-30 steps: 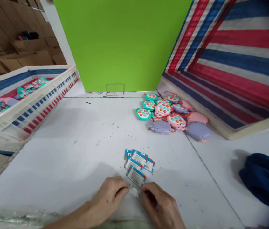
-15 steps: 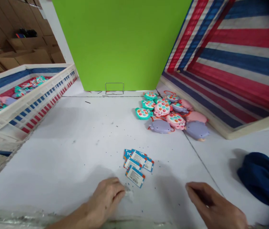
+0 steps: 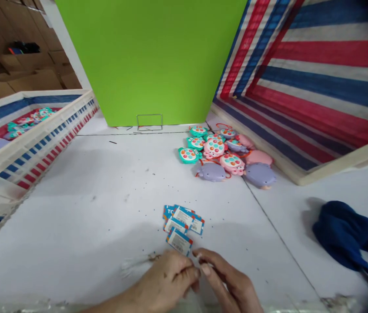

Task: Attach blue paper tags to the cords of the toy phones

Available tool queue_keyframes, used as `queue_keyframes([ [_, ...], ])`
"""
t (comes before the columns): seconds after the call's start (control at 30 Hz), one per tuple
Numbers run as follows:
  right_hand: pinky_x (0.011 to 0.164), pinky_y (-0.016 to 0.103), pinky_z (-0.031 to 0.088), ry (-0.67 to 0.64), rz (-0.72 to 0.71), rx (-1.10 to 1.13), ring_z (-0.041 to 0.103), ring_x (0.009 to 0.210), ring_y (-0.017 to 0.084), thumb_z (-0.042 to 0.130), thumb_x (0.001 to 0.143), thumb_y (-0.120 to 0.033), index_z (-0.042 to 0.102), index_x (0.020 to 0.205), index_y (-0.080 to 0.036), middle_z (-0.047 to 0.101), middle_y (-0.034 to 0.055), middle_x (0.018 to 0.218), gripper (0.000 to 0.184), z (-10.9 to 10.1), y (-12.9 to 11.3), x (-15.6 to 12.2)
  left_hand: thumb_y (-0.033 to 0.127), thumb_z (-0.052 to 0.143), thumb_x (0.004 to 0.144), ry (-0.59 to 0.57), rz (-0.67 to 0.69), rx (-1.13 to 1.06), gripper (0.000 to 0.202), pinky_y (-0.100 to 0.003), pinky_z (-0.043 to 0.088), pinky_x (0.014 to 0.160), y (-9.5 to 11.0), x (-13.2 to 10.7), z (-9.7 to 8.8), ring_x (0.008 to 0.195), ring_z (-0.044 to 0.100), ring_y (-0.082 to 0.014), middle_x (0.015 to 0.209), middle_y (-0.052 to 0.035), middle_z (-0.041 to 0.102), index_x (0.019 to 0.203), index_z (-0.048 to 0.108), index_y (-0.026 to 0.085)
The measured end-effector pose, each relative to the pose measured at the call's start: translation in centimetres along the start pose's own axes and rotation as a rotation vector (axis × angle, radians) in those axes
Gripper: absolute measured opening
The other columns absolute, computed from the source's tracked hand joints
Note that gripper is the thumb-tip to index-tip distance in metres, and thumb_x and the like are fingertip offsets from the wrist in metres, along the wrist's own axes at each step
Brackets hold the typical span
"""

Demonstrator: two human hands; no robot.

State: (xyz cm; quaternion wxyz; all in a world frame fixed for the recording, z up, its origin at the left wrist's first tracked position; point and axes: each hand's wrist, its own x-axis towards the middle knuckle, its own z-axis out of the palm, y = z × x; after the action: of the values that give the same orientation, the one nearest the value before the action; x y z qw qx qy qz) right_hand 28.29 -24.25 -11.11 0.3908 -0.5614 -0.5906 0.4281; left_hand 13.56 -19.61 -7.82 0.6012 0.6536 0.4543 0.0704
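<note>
My left hand (image 3: pixel 171 278) is closed in a pinch low in the middle of the view, just in front of the cards. My right hand (image 3: pixel 229 282) has its thumb and forefinger close together beside it, with a tiny whitish bit at the tips; the hands nearly touch. What the left fingers hold is hidden. A blurred bundle of pale strands (image 3: pixel 133 264) with a brown end sticks out behind the left hand; whether it is held I cannot tell. Several blue-edged printed cards (image 3: pixel 179 240) lie overlapping just beyond the fingertips.
Several animal-shaped toys (image 3: pixel 215 148) in green, pink and purple lie at the back right. A lined crate (image 3: pixel 86 104) with similar toys stands left, another striped-lined bin (image 3: pixel 301 178) right. Dark blue cloth (image 3: pixel 337 234) lies at right; a green panel (image 3: pixel 154 65) stands behind.
My right hand has moved left to meet my left hand, which shifted slightly right. The pale strands now show behind the left hand. The whole view has shifted a little.
</note>
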Motion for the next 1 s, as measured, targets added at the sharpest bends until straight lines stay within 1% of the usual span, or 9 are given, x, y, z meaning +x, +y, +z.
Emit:
queue_keyframes([
  [0.07,0.074,0.023,0.049,0.074,-0.059,0.094,0.061,0.084,0.018,0.054,0.078,-0.03,0.067,0.086,-0.022,0.068,0.0051,0.087,0.017,0.1,-0.5,0.9,0.016,0.038,0.08,-0.04,0.024,-0.026,0.03,-0.017,0.029,0.045,0.4,0.0,0.2,0.045,0.039,-0.0072,0.047,0.0046,0.04,0.058,0.057,0.012],
  [0.17,0.058,0.02,0.05,0.06,-0.068,0.229,0.061,0.059,0.014,0.055,0.078,-0.03,0.065,0.07,-0.021,0.064,0.0011,0.068,0.015,0.6,-0.7,1.5,0.011,0.039,0.077,-0.056,0.056,-0.041,0.027,-0.016,0.03,0.045,0.7,-0.1,0.2,0.044,0.04,-0.007,0.045,0.005,0.039,0.056,0.056,0.012],
  [0.23,0.053,0.019,0.051,0.016,-0.025,0.234,0.06,0.054,0.013,0.054,0.079,-0.031,0.064,0.072,-0.021,0.065,0.0005,0.066,0.016,0.6,-0.4,1.5,0.012,0.039,0.077,-0.065,0.028,-0.018,0.027,-0.016,0.03,0.045,0.4,-0.1,0.1,0.044,0.041,-0.0071,0.046,0.0047,0.04,0.056,0.057,0.012],
  [0.37,0.064,0.021,0.051,0.039,-0.036,0.188,0.064,0.073,0.017,0.057,0.076,-0.031,0.068,0.084,-0.022,0.068,0.0032,0.082,0.015,0.5,0.2,1.3,0.015,0.039,0.077,-0.108,-0.016,-0.033,0.028,-0.016,0.029,0.043,0.0,0.0,-0.3,0.04,0.038,-0.0063,0.044,0.0051,0.04,0.056,0.058,0.012],
  [0.47,0.059,0.02,0.051,0.046,-0.043,0.265,0.062,0.062,0.014,0.058,0.076,-0.03,0.065,0.069,-0.021,0.064,0.0016,0.073,0.014,1.0,0.5,1.2,0.012,0.04,0.074,-0.124,-0.008,-0.093,0.025,-0.016,0.029,0.043,-0.1,0.3,-0.2,0.04,0.037,-0.006,0.043,0.0057,0.039,0.053,0.052,0.012],
  [0.63,0.048,0.018,0.048,0.001,-0.046,0.277,0.054,0.051,0.01,0.052,0.08,-0.032,0.059,0.067,-0.019,0.059,0.0007,0.069,0.019,1.8,0.2,1.2,0.01,0.041,0.072,-0.091,0.01,-0.122,0.022,-0.016,0.031,0.044,0.0,0.4,0.1,0.041,0.038,-0.006,0.043,0.0057,0.039,0.05,0.048,0.013],
  [0.73,0.037,0.016,0.043,-0.038,0.032,0.297,0.05,0.042,0.008,0.048,0.082,-0.037,0.051,0.063,-0.019,0.05,-0.0028,0.058,0.026,1.9,-0.1,1.3,0.009,0.042,0.071,-0.099,0.022,-0.129,0.02,-0.016,0.031,0.044,0.2,0.2,0.0,0.041,0.038,-0.0059,0.044,0.0057,0.04,0.052,0.049,0.013],
  [0.8,0.037,0.016,0.043,-0.059,0.07,0.304,0.049,0.041,0.008,0.045,0.083,-0.039,0.05,0.063,-0.019,0.047,-0.0042,0.054,0.029,1.9,-0.1,1.3,0.009,0.042,0.07,-0.125,0.003,-0.147,0.019,-0.016,0.031,0.043,0.3,0.2,-0.2,0.041,0.038,-0.0061,0.044,0.0055,0.04,0.053,0.049,0.013],
  [1.0,0.047,0.018,0.048,0.048,0.061,0.286,0.058,0.054,0.013,0.055,0.076,-0.037,0.064,0.076,-0.02,0.062,0.0003,0.065,0.019,1.8,0.0,1.3,0.015,0.038,0.076,-0.206,-0.038,-0.178,0.023,-0.016,0.032,0.042,-0.9,0.7,-0.1,0.041,0.04,-0.0058,0.049,0.0043,0.043,0.058,0.051,0.013],
])
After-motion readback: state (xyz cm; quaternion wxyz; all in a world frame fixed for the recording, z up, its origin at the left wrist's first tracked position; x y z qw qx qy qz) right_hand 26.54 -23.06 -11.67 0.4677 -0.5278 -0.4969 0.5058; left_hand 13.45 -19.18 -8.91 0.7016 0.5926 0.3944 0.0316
